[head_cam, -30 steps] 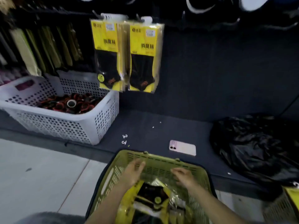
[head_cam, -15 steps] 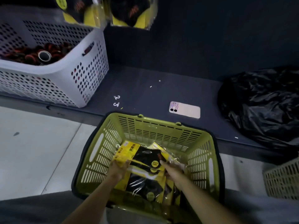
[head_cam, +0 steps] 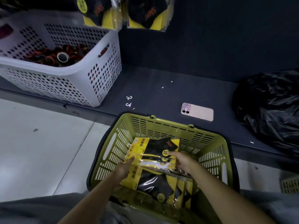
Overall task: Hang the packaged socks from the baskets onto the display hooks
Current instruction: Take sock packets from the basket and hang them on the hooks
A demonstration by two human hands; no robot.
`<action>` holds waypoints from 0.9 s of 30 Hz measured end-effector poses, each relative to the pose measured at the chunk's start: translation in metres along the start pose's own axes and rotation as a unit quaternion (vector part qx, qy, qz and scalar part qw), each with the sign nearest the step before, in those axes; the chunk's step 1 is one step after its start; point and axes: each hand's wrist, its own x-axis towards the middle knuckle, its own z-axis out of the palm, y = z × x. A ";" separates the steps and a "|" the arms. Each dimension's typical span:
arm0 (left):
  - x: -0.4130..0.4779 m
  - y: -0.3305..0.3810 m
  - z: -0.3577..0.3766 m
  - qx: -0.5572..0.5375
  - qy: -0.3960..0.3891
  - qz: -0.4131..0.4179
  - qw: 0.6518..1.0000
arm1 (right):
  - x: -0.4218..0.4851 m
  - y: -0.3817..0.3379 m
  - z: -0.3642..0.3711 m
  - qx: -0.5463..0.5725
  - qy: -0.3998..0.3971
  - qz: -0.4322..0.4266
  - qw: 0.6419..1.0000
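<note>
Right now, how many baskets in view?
3. White perforated plastic basket on the dark shelf, upper left; green slotted plastic basket under both hands; a pale basket corner at the right edge, mostly cut off.

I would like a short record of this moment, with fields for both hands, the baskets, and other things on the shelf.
left hand: holds left end of top yellow-and-black sock packet
right hand: holds its right end
packet source: green plastic basket, more packets inside
other basket: white perforated basket with dark rolled items
shelf: pink phone, black plastic bag
hung packets: two bunches above
</note>
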 end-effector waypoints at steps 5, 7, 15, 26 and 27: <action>-0.016 0.012 0.032 -0.282 -0.115 -0.076 0.949 | -0.042 0.003 -0.024 0.057 0.013 -0.042 0.997; -0.026 0.015 0.051 -0.327 -0.107 -0.071 0.936 | -0.060 0.006 -0.033 0.108 -0.012 -0.057 0.992; -0.094 0.053 0.066 -0.281 -0.124 0.020 0.951 | -0.125 -0.008 -0.045 0.068 -0.082 -0.106 0.989; -0.213 0.182 -0.004 -0.072 -0.064 0.415 0.905 | -0.225 -0.157 -0.010 0.031 0.061 -0.459 0.886; -0.224 0.192 -0.009 -0.060 -0.055 0.434 0.897 | -0.238 -0.171 -0.003 0.026 0.056 -0.479 0.876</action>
